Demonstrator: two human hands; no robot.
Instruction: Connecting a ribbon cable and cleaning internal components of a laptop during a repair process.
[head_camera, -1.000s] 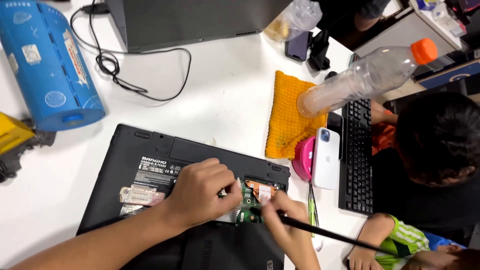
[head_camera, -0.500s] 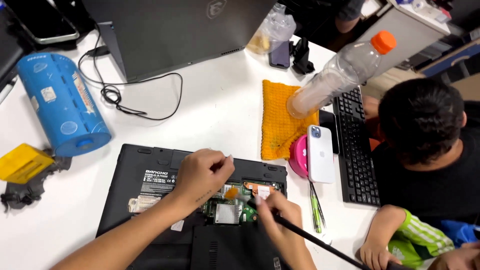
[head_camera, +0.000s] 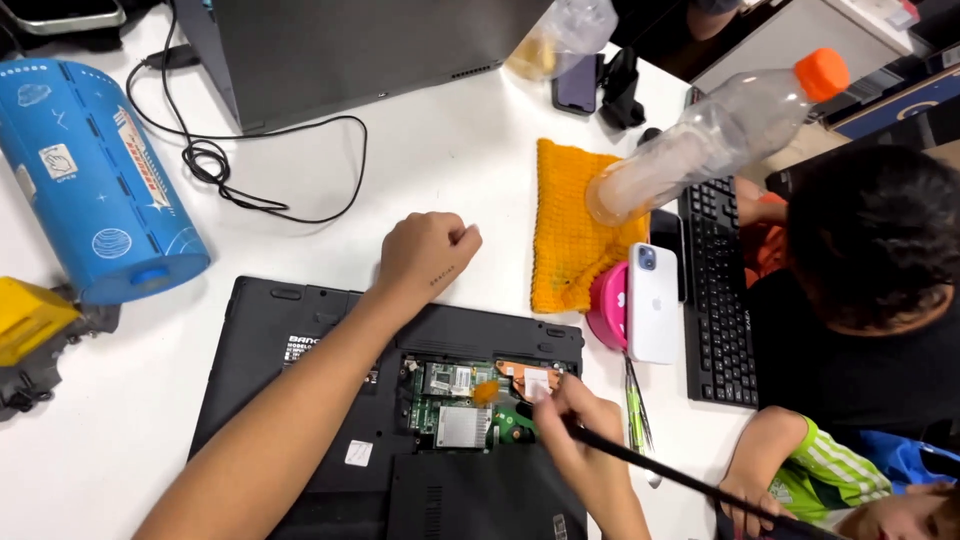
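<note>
- Right hand (head_camera: 580, 430) clenched on a long thin black brush (head_camera: 680, 478); its orange bristle tip (head_camera: 486, 391) sits on the exposed green circuit board (head_camera: 455, 405) just left of the grip.
- Black laptop (head_camera: 300, 360) lies bottom-up on the white tabletop (head_camera: 450, 160), compartment cover off; board in the open bay, under and left of the right grip.
- Left hand (head_camera: 425, 255) closed in a loose fist, holding nothing, resting at the laptop's far edge, well up-left of the right grip.
- Labels: white rectangular sticker (head_camera: 300, 347) on the base under the left forearm; small white square sticker (head_camera: 358, 453) lower down; silver square label (head_camera: 462, 427) on a board module.
- Blue cylinder package (head_camera: 95, 180) with white stickers far left of the left grip; yellow block (head_camera: 30, 315) below it.
- Orange knitted cloth (head_camera: 570, 230), clear bottle with orange cap (head_camera: 700, 150), white phone (head_camera: 655, 300) right of the left grip.
- Versus 0.5 s ago: left hand lifted off the board bay to the laptop's edge; right hand stays at the bay.
</note>
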